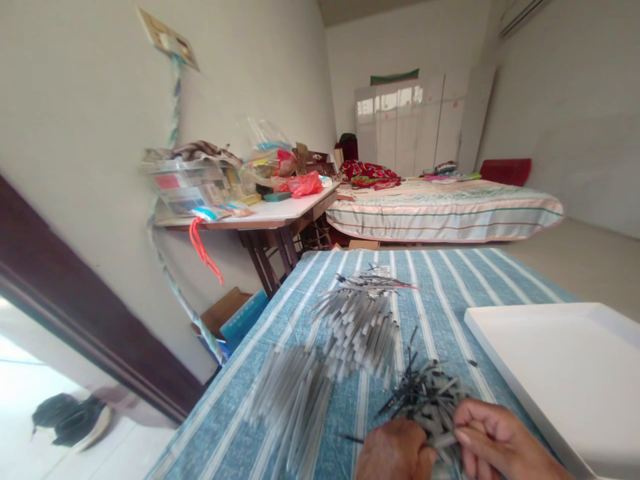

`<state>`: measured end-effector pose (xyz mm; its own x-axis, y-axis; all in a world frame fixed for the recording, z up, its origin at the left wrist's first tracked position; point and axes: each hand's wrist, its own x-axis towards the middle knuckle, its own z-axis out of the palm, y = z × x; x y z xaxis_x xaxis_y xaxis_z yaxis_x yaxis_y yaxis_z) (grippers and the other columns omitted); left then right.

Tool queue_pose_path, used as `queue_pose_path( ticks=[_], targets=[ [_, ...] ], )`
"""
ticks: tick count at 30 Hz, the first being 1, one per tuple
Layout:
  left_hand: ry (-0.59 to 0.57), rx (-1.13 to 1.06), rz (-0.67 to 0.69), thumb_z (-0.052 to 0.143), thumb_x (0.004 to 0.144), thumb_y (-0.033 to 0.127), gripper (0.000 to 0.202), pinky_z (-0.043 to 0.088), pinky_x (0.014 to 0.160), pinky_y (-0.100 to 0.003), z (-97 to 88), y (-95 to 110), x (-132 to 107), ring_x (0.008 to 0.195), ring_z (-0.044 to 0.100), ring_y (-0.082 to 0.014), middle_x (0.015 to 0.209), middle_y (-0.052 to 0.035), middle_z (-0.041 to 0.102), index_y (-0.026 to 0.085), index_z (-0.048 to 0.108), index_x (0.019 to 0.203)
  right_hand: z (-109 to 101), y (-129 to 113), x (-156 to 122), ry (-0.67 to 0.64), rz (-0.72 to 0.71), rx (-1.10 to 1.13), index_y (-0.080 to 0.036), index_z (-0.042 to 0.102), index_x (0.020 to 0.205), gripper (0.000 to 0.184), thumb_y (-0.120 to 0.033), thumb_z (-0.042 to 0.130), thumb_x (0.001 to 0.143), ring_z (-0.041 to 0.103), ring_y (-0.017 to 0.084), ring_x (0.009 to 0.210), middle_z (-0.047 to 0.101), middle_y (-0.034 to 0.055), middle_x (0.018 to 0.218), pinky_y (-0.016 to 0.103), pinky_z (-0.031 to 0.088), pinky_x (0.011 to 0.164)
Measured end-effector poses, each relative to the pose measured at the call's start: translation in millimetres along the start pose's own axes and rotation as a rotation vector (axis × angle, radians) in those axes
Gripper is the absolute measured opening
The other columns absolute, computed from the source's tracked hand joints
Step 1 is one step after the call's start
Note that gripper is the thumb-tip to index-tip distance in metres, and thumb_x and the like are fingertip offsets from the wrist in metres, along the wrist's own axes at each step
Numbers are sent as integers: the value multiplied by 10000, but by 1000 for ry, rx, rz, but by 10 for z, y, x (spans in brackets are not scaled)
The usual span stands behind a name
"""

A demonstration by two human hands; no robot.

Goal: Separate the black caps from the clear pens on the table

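Both of my hands are at the bottom edge, over a table with a blue striped cloth [450, 280]. My left hand [395, 453] is curled closed beside a small heap of thin dark sticks and grey tubes [425, 393]. My right hand [495, 440] has its fingers pinched together on some of those grey tubes. A larger pile of grey tubes [355, 327] lies further out on the cloth, and another blurred pile [295, 393] lies to the left.
A white tray [560, 373] sits at the right on the cloth. Behind are a cluttered side table [280, 210] by the left wall, a bed [440, 207], white wardrobes [415, 120], and dark shoes [70, 420] on the floor at left.
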<state>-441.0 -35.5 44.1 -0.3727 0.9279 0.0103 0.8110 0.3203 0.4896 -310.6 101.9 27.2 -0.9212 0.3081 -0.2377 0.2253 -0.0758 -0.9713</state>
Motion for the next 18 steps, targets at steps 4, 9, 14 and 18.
queue_pose_path(
  ticks=[4,9,14,18],
  targets=[
    [-14,-82,14,509,704,194,135,384,496,-199,-58,46,-35,597,585,-149,644,-16,643,202,644,707,-26,-79,-45,-44,-43,72,-166,412,745,415,-551,565,717,581,89,411,635,25,639,128,307,354],
    [-47,-124,-39,438,733,154,217,313,435,-190,-185,114,-61,513,539,-119,552,8,602,182,638,652,-94,-245,-117,-37,-79,85,-160,430,753,357,-482,583,738,611,113,474,640,32,689,154,335,397],
    [-69,-134,-48,442,730,157,210,306,436,-192,-202,115,-40,520,533,-120,564,0,603,169,642,664,-162,-233,-85,155,-75,24,-168,459,780,345,-499,554,755,534,73,375,601,-13,629,166,337,373],
    [-52,-121,-34,449,724,160,201,303,441,-196,-148,83,-29,520,529,-120,574,-1,605,175,641,667,-118,-142,-39,254,-21,-4,-176,475,874,428,-589,475,759,471,62,287,578,-35,547,155,297,317]
  ],
)
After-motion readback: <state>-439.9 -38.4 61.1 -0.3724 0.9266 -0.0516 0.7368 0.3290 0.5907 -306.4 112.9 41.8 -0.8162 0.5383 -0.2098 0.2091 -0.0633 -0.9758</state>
